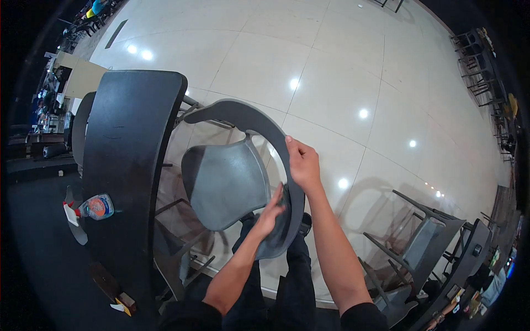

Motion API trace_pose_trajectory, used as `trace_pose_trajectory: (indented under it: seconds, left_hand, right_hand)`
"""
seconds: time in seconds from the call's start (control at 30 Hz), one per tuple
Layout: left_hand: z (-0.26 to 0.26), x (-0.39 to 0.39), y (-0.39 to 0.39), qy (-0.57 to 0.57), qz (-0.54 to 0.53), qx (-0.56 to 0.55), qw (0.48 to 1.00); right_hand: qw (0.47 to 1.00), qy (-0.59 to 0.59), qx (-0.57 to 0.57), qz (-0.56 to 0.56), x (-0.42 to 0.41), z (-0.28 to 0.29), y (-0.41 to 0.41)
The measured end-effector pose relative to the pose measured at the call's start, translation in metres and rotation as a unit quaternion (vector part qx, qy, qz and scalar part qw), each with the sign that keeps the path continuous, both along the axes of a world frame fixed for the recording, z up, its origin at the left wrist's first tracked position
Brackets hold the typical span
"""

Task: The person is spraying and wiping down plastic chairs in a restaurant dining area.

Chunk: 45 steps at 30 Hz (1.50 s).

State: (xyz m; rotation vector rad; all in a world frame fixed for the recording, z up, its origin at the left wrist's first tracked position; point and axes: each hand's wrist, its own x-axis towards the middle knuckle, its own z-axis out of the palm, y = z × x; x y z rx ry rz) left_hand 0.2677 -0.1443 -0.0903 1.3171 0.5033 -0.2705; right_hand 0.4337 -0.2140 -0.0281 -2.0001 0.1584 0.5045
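Observation:
A grey plastic chair (230,182) with a curved one-piece backrest and armrest stands before me, beside a dark table. My right hand (304,163) grips the outer edge of the backrest, thumb on its top rim. On the inner side, my left hand (269,215) reaches to the backrest with its fingers stretched out. Its fingertips are blurred against the dark grey plastic, and whether they hold something there is unclear. A clear spray bottle (99,207) with a red and white trigger head lies on the dark table (128,124) to the left.
More grey chairs (426,240) stand at the lower right by another dark table (472,252). Another chair (174,256) is close by at the lower left. A brown box-like object (105,281) lies on the near table. Pale floor tiles (331,103) stretch ahead; my legs are below the chair.

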Motion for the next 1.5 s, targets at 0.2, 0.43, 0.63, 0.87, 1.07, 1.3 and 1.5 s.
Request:
trace_pose_trajectory:
  seconds: [0.2,0.43,0.63,0.87,1.07,1.3,1.5]
  left_hand:
    - [-0.088,-0.028,0.04,0.083,-0.242,0.12,0.959]
    - [-0.057,-0.078,0.036,0.387,0.099,-0.234,0.886]
    - [0.053,-0.056,0.032,0.026,-0.069,0.108,0.991]
    - [0.058,-0.061,0.009,-0.072,-0.023,0.182,0.98]
    - [0.048,-0.071,0.017,0.232,-0.082,0.108,0.963]
    - [0.062,-0.07,0.006,-0.005,0.092,0.175,0.98]
    - [0.027,-0.045,0.013,0.059,-0.043,0.005,0.997]
  right_hand:
    - [0.998,0.007,-0.051,0.034,-0.004,0.016,0.015]
    - [0.997,-0.007,-0.069,0.031,-0.003,0.01,0.015]
    - [0.998,-0.014,-0.052,0.018,-0.003,0.003,0.009]
    - [0.999,0.009,-0.038,0.013,-0.005,0.005,0.016]
    - [1.0,0.004,-0.011,0.004,-0.004,0.006,0.013]
    - [1.0,0.018,0.012,-0.002,-0.003,0.009,0.016]
    - [0.999,0.003,0.036,-0.013,-0.002,0.008,0.016]
